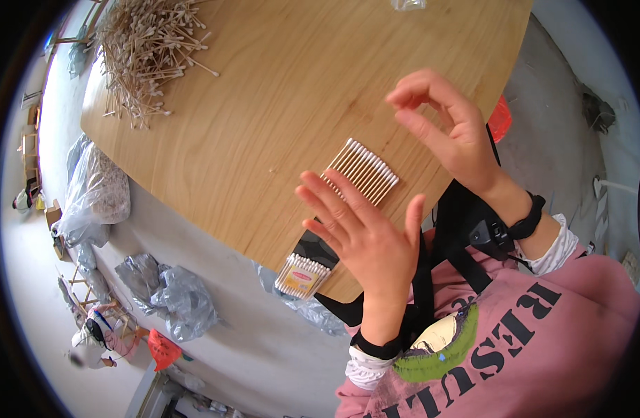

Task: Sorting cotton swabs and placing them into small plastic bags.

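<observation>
A row of cotton swabs [365, 169] lies side by side on the wooden table [264, 125], white tips lined up. Over its lower end hovers my left hand [365, 240], fingers stretched and spread, hiding the sticks' near ends. Just beyond the row, my right hand [451, 129] is raised with fingers curved; a gap shows between thumb and forefinger, and nothing is visible in it. A clear pack of cotton swabs [300, 276] with a yellow label sits at the table's edge, beside a black object [315, 247] partly covered by my left hand.
A big loose heap of cotton swabs [145, 56] occupies the far left of the table. Clear plastic [408, 4] lies at the far edge. Plastic bags [170, 292] rest on the floor to the left, where another person [100, 338] is seen.
</observation>
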Tool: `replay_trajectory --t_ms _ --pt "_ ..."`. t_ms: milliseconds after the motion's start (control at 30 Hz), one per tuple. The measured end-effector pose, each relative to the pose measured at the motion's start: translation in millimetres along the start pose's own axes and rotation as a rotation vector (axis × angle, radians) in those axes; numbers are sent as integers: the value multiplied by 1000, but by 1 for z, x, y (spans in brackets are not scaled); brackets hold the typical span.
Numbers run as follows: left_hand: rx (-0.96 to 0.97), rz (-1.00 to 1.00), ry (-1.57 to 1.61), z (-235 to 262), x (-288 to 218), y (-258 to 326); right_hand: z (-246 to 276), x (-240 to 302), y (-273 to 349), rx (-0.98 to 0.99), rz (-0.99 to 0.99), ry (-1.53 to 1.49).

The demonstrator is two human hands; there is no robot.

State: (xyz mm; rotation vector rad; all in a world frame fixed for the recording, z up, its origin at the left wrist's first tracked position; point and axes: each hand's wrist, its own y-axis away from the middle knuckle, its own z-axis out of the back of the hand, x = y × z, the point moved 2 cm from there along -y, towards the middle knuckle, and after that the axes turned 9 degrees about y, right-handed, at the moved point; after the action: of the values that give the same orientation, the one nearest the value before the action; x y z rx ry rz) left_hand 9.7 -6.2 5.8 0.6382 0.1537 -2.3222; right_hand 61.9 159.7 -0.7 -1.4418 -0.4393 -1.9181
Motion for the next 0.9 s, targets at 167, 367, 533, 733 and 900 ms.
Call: replay_trajectory --t_ms 167,367,533,733,900 --pt "141 35 -115 -14 -1 -5 -2 -1 0 183 90 240" --pt "118 10 -149 -20 1 -5 -12 -7 -5 335 271 415" --pt "134 2 -140 -19 0 -6 -19 -9 -15 420 444 458" --pt "108 5 -97 -19 2 -6 -20 -13 -26 568 471 412" --pt "114 11 -85 -19 1 -6 -19 -9 -31 610 504 466"
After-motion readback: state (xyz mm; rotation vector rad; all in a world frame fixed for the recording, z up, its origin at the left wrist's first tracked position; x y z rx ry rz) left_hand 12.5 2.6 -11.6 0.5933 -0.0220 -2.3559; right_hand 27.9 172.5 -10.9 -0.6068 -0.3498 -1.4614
